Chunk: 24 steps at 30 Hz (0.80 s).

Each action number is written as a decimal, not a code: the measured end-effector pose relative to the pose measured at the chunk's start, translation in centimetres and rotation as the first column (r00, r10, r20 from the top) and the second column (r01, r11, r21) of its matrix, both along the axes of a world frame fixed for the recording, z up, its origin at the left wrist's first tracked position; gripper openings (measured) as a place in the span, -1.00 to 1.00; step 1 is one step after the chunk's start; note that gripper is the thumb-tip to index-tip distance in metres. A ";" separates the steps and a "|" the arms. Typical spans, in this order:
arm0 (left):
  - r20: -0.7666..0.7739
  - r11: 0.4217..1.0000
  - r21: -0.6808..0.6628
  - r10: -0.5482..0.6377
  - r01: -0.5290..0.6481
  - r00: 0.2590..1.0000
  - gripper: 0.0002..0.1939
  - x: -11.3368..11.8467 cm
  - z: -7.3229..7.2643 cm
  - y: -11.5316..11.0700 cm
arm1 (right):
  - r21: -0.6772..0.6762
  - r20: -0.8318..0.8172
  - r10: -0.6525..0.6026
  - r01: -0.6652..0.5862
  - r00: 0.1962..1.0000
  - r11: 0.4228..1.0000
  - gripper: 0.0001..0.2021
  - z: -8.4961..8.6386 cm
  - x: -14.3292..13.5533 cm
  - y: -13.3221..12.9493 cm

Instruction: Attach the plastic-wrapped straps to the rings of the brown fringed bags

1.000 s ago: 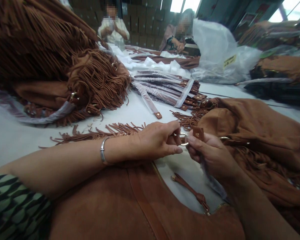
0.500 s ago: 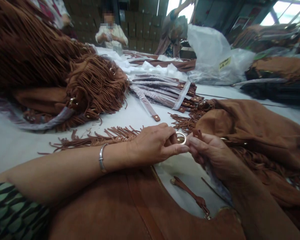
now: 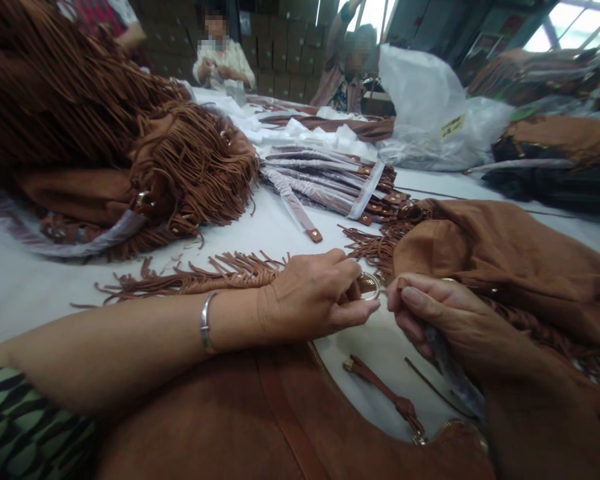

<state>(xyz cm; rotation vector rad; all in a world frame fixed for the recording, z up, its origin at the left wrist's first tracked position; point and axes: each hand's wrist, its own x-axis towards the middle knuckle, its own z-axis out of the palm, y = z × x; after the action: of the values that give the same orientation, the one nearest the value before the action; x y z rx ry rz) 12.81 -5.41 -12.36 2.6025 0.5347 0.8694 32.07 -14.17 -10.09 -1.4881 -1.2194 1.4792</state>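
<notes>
My left hand (image 3: 320, 297), with a silver bangle at the wrist, pinches a gold metal ring (image 3: 377, 287) between thumb and fingers. Just right of the ring, my right hand (image 3: 443, 313) is closed on a brown strap (image 3: 450, 367) wrapped in clear plastic, its leather end poking up between thumb and finger. Below both hands lies a brown suede bag (image 3: 205, 407) with a zipper edge and a pale lining. A knotted leather zipper pull (image 3: 380, 387) rests over the pale area.
Fringed brown bags (image 3: 195, 160) are piled at the left. A bundle of wrapped straps (image 3: 325, 183) lies ahead, a brown bag (image 3: 520, 260) to the right, and a clear plastic bag (image 3: 425, 113) behind. Several people stand across the white table (image 3: 30, 287).
My right hand has shifted slightly right and down, and the leather strap end is now more covered by its fingers. The ring has tilted and moved slightly right with my left hand.
</notes>
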 end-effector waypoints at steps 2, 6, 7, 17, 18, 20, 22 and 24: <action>0.005 1.000 -0.005 -0.022 0.022 1.000 -0.74 0.0 0.0 0.1 | -0.004 -0.001 -0.013 0.012 1.000 1.000 -0.68 -0.2 0.2 0.0; -0.015 0.999 -0.036 -0.030 0.029 0.999 -0.77 0.0 0.1 0.2 | 0.013 0.014 -0.011 0.011 1.000 1.000 -0.67 -0.3 0.1 0.0; -0.025 0.998 -0.058 -0.032 0.031 0.999 -0.77 0.0 0.1 0.2 | 0.017 0.012 0.000 -0.001 1.000 1.000 -0.67 -0.3 0.0 0.0; 0.157 0.564 -0.692 -0.493 0.451 0.856 -0.57 -0.7 1.1 3.3 | -0.086 0.007 0.165 -0.164 0.986 0.983 -0.68 -0.2 0.6 -0.3; 0.183 0.495 -0.743 -0.498 0.451 0.848 -0.56 -0.8 1.2 3.7 | -0.086 0.000 0.162 -0.161 0.987 0.983 -0.67 -0.2 0.7 -0.3; 0.244 0.382 -0.816 -0.451 0.433 0.858 -0.55 -0.9 1.0 4.1 | -0.079 -0.020 0.121 -0.122 0.992 0.989 -0.67 -0.3 0.6 -0.1; 0.289 0.351 -0.831 -0.389 0.431 0.875 -0.58 -0.8 0.6 4.1 | -0.059 -0.054 0.028 -0.031 0.998 0.998 -0.65 -0.5 -0.1 0.2; 0.298 0.426 -0.794 -0.348 0.433 0.889 -0.62 -0.5 0.0 3.7 | -0.018 -0.081 -0.101 0.100 0.992 0.995 -0.64 -1.0 -1.2 0.7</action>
<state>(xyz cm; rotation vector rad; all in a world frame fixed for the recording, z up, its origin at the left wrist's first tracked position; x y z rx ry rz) 12.32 -1.66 -12.32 1.6253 0.1960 0.3785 30.90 -13.47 -11.12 -1.4621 -1.0726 1.4692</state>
